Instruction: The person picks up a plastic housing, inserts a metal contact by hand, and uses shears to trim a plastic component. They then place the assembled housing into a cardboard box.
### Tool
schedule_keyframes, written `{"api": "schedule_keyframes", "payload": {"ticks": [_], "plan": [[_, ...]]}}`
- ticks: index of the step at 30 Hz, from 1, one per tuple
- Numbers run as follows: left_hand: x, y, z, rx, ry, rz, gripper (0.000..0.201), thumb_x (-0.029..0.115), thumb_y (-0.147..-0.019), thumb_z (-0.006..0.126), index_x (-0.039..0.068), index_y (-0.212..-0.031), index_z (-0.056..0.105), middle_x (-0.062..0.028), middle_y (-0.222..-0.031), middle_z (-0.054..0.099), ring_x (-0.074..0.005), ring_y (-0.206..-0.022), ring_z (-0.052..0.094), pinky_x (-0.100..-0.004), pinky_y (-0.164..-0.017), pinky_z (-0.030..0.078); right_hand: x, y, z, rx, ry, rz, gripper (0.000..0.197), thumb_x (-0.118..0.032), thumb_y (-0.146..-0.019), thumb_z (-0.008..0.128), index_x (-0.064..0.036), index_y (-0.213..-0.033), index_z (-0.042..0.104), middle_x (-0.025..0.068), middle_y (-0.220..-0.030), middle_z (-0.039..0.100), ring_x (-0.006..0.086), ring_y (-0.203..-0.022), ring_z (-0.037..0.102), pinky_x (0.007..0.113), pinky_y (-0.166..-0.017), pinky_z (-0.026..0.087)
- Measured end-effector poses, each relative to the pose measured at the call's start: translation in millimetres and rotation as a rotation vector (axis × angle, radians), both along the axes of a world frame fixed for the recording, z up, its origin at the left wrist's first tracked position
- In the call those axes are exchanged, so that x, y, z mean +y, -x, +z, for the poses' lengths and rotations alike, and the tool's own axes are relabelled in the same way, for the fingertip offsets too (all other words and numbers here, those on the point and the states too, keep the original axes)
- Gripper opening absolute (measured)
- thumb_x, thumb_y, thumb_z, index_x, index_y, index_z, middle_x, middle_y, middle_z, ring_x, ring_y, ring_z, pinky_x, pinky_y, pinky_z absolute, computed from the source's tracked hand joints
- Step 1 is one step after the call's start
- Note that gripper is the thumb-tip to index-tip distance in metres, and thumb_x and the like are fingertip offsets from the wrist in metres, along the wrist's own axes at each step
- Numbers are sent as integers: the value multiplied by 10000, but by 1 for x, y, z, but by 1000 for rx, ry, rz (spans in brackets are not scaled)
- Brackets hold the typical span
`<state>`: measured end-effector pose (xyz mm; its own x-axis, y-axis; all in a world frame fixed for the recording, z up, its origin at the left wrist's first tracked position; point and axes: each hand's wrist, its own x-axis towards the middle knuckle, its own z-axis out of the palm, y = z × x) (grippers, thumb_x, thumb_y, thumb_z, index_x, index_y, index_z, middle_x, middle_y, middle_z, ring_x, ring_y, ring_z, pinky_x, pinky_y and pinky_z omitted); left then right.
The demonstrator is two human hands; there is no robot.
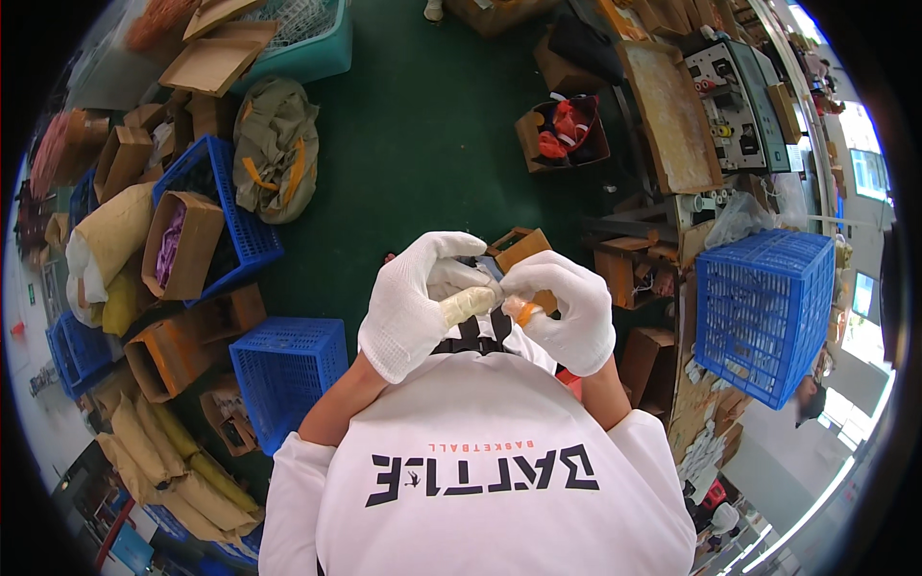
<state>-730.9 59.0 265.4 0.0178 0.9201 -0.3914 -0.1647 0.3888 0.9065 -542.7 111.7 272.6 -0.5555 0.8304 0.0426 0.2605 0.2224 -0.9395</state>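
Observation:
Both hands wear white knit gloves and meet in front of my chest. My left hand (411,300) has its fingers curled, with pale yellowish tape around the thumb. My right hand (569,313) is pinched close beside it, and orange tape wraps its thumb. Between the fingertips of both hands shows a small greyish piece (495,289), mostly covered by the gloves; its kind cannot be made out. Just beyond the hands stands an open cardboard box (519,249), partly hidden by the right glove.
Blue plastic crates (288,370) and cardboard boxes crowd the left, with a grey-green bag (277,149) farther off. On the right a workbench (687,384) carries a blue crate (765,312) and a control-panel machine (735,106). A box with red items (567,130) sits on the green floor (423,144).

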Motion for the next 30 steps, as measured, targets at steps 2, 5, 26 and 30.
{"api": "schedule_keyframes", "payload": {"ticks": [2, 5, 26, 30], "plan": [[0, -3, 2, 1, 3, 6, 440, 54, -793, 753, -21, -1171, 539, -134, -954, 694, -161, -884, 685, -262, -799, 545, -2, 1, 1, -35, -45, -25, 178, 90, -701, 709, 14, -858, 670, 100, -833, 650, 168, -704, 616, 242, -621, 484], [0, -7, 3, 9, 6, 17, 435, 52, -797, 750, -11, -1175, 544, -130, -952, 695, -158, -888, 685, -256, -796, 545, -4, 3, 2, -85, -114, -58, 173, 106, -686, 695, 12, -824, 649, 89, -796, 636, 162, -659, 599, 231, -588, 470], [4, -3, 0, -111, -6, -111, 405, 4, -808, 720, -27, -1169, 539, -125, -958, 688, -154, -872, 679, -249, -788, 544, 8, -10, -15, 134, 541, 90, 24, 21, -764, 568, 25, -777, 587, 40, -778, 562, 119, -703, 506, 244, -681, 436], [4, 0, -2, -35, -31, -105, 415, 16, -805, 729, -22, -1173, 540, -127, -962, 690, -156, -876, 680, -249, -785, 544, 7, -10, -12, 70, 481, 78, 85, -64, -829, 615, 18, -808, 615, 52, -801, 584, 125, -714, 534, 244, -667, 441]]}}
